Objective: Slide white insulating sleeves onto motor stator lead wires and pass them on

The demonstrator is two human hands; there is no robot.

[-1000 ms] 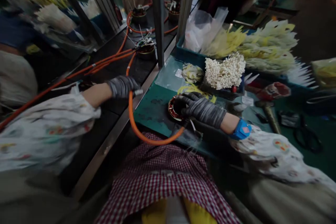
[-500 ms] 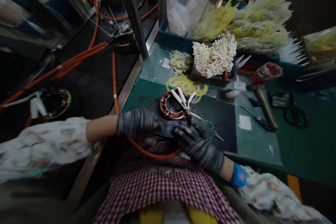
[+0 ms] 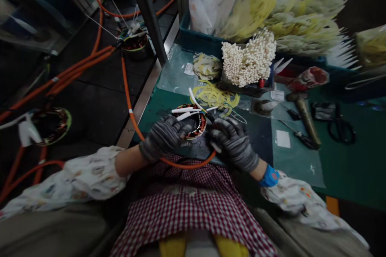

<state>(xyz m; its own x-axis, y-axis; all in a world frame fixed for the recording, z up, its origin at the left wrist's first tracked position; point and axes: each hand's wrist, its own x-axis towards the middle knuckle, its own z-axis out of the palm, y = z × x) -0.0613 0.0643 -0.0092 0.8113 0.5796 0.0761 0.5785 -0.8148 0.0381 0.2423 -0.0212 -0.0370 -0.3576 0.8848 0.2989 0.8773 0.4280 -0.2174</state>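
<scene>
A motor stator (image 3: pixel 199 127), a ring with copper windings, lies on the dark mat in front of me. White sleeved leads (image 3: pixel 183 111) cross over its top. My left hand (image 3: pixel 164 136), in a grey striped glove, has its fingers curled on the ring's left rim. On the other side, my right hand (image 3: pixel 235 140), gloved alike, is closed beside the ring where the orange cable (image 3: pixel 183 166) comes up to the fingers. That cable loops along the table's front edge. Thin white and green wires (image 3: pixel 239 116) stick out beyond my right hand.
Yellow strips (image 3: pixel 215 94) lie behind the stator, near a bundle of white-tipped pieces (image 3: pixel 249 60). A hammer (image 3: pixel 307 122) and scissors (image 3: pixel 341 130) lie to the right. Blue bins (image 3: pixel 199 42) stand at the back. More stators (image 3: pixel 52 126) with orange cables rest on the left.
My left hand has come right onto the stator's rim. My right hand has shifted up slightly and curled. The stator has turned, its white leads now pointing left.
</scene>
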